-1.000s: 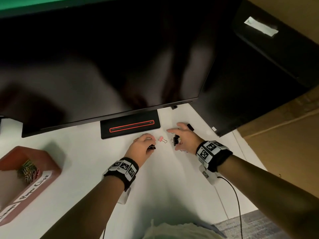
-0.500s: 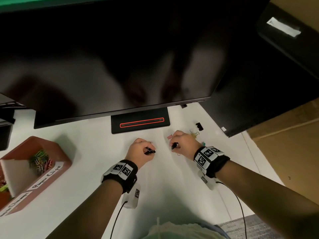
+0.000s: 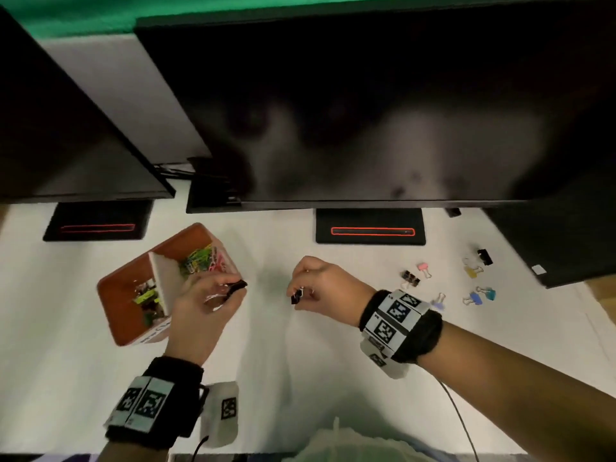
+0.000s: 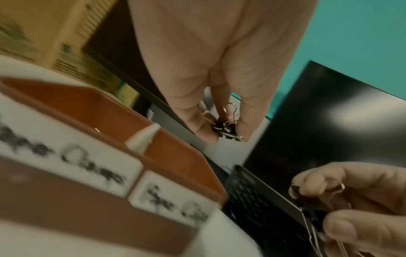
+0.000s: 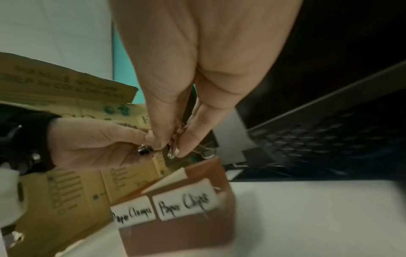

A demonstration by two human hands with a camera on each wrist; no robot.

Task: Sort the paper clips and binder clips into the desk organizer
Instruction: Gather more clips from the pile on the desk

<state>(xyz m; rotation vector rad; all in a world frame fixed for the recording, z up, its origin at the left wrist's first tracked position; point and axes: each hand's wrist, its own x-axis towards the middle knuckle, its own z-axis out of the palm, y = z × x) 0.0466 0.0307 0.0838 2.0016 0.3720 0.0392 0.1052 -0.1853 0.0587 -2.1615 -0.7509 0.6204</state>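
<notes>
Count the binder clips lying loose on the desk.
7, right of the right hand: black clip, yellow clip, pink clip, patterned clip, lilac clip, blue clip, teal clip. Blur may hide more.

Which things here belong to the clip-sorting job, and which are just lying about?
Job: left hand pinching black binder clip; right hand pinching another black clip; desk organizer; loose binder clips.

Lying about: monitors; monitor stands; cable.

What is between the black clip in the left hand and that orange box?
Nothing visible. The left hand pinches the small black binder clip right beside the open-topped orange desk organizer, with only bare white desk around.
</notes>
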